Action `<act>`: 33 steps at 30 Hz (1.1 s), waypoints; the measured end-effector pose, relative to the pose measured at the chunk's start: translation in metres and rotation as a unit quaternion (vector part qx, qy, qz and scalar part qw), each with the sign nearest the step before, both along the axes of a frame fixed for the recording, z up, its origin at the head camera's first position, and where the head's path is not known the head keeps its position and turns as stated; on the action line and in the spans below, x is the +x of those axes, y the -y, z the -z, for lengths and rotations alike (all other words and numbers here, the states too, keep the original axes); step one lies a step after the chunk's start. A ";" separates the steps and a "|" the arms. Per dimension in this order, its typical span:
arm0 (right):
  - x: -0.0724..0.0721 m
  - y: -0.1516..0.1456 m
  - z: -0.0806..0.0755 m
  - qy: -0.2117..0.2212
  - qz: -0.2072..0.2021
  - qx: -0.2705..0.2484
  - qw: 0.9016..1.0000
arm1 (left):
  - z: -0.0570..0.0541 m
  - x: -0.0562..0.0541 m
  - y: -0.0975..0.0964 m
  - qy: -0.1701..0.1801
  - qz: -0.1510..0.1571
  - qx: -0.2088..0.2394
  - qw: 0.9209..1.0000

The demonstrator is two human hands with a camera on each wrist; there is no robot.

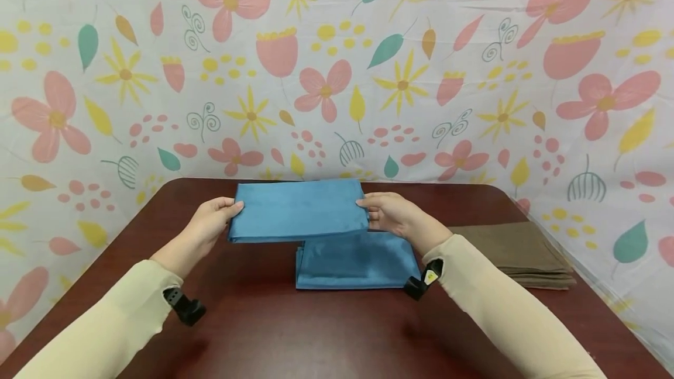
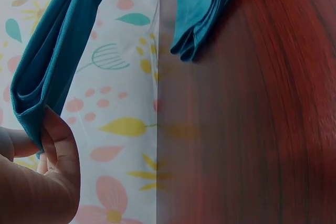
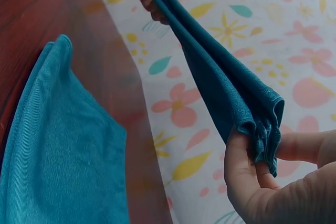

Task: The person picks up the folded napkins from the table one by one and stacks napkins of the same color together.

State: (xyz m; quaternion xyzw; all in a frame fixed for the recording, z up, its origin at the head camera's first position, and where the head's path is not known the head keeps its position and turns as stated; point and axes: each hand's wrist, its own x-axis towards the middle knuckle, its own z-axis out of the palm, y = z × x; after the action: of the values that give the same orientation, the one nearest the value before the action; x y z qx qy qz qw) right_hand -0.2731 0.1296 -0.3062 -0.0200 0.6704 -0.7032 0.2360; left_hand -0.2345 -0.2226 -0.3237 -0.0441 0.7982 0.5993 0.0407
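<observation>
Between my two hands a folded blue cloth [image 1: 300, 209] is held up above the table, stretched out flat. My left hand [image 1: 215, 218] pinches its left end between thumb and fingers; the left wrist view shows the folded layers of this cloth [image 2: 58, 51] over the fingertips. At the other end my right hand [image 1: 392, 212] pinches the cloth, whose gathered layers [image 3: 262, 124] show in the right wrist view. Below and slightly right, a second folded blue cloth [image 1: 358, 265] lies on the table, partly covered by the held one in the head view.
A stack of folded brown cloths [image 1: 516, 250] lies at the right of the dark red-brown table [image 1: 316, 332], partly behind my right forearm. Behind the table's far edge hangs a white curtain [image 1: 337, 127] printed with flowers and leaves. Each wrist wears a small black camera [image 1: 184, 307].
</observation>
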 end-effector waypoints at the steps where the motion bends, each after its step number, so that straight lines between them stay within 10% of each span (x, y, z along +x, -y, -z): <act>1: 0.000 -0.002 0.000 0.001 0.001 0.000 1.000 | 0.000 -0.001 -0.002 0.000 0.000 0.001 1.000; 23: -0.006 -0.062 0.013 -0.021 0.006 -0.001 1.000 | 0.016 -0.025 -0.057 -0.010 0.027 0.119 0.992; 33: -0.009 -0.074 0.009 -0.022 -0.014 0.008 1.000 | 0.014 -0.028 -0.067 -0.019 0.012 0.095 0.995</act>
State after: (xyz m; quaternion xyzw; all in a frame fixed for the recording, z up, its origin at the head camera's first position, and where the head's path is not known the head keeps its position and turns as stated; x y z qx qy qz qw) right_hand -0.2821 0.2038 -0.3149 -0.0430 0.6807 -0.6939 0.2306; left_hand -0.2627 -0.1554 -0.3382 -0.0191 0.7386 0.6729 0.0367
